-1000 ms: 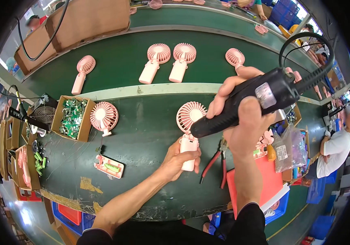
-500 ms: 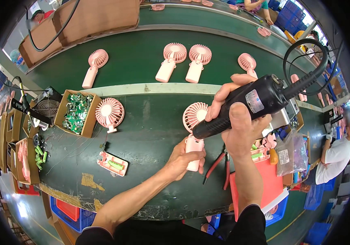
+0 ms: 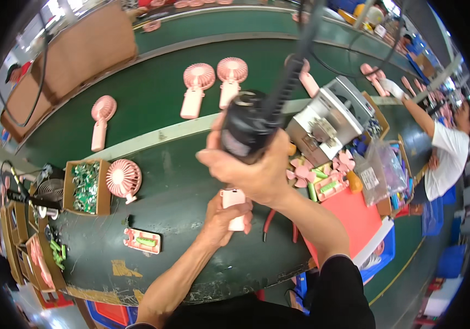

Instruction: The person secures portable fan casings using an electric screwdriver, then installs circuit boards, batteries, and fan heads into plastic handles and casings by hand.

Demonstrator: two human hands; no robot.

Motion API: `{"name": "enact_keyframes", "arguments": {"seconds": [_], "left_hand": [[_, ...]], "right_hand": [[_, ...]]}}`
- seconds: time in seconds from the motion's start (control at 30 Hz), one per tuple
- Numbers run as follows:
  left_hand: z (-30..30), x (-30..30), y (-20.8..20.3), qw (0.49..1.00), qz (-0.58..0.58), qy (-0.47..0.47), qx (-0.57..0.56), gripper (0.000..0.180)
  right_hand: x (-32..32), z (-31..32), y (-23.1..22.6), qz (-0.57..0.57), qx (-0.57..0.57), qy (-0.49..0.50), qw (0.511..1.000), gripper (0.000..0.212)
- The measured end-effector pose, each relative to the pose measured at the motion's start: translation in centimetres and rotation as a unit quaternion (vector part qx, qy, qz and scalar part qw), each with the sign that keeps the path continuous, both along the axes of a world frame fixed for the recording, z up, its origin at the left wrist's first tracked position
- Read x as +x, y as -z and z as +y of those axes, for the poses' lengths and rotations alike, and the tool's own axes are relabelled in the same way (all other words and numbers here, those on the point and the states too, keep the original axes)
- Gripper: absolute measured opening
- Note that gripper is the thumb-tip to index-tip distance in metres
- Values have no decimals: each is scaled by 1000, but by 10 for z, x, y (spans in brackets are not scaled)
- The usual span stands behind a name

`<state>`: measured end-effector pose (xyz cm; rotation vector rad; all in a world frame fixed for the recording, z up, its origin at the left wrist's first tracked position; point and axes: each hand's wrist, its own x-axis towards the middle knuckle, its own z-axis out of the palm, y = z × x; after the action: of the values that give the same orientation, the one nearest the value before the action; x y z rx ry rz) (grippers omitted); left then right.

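My left hand (image 3: 216,222) is closed around the handle of a pink handheld fan (image 3: 233,198), which rests low over the green worktable. The fan's head is hidden behind my right hand (image 3: 270,172). That hand grips a black electric screwdriver (image 3: 241,131), slightly blurred, held just above the fan with its thick cord running upward. The tool's tip is out of sight under my fingers. Pliers with red handles (image 3: 268,223) lie partly covered beneath my right forearm. Left of my hands is an open pink fan shell (image 3: 143,241) with a green battery in it.
On the table's left stand a cardboard box of green circuit boards (image 3: 86,189) and a pink fan head (image 3: 124,180). A grey-white machine (image 3: 328,126), pink fan blades (image 3: 302,171) and a plastic bag (image 3: 371,175) crowd the right. Several fans lie on the conveyor (image 3: 153,93); a co-worker (image 3: 446,153) reaches there.
My view has swung to the right. The screwdriver has gone from leaning across the fan to standing more upright above it, my right hand turning with it. My left hand keeps its hold.
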<state>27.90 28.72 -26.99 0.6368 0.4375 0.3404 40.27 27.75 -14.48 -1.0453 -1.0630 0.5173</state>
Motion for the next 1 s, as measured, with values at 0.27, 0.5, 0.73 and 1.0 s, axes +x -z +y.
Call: {"name": "enact_keyframes", "arguments": {"seconds": [0.27, 0.5, 0.73, 1.0], "left_hand": [[-5, 1, -7, 998, 12, 12, 64, 32], [-5, 0, -3, 998, 14, 0, 67, 34], [-7, 6, -13, 998, 29, -23, 52, 48], [-9, 5, -11, 999, 9, -28, 43, 44]], "right_hand": [[3, 2, 0, -95, 74, 8, 993, 45], [5, -4, -9, -145, 138, 28, 979, 49], [87, -43, -60, -41, 105, 272, 956, 24], [140, -35, -46, -44, 48, 363, 929, 20]]}}
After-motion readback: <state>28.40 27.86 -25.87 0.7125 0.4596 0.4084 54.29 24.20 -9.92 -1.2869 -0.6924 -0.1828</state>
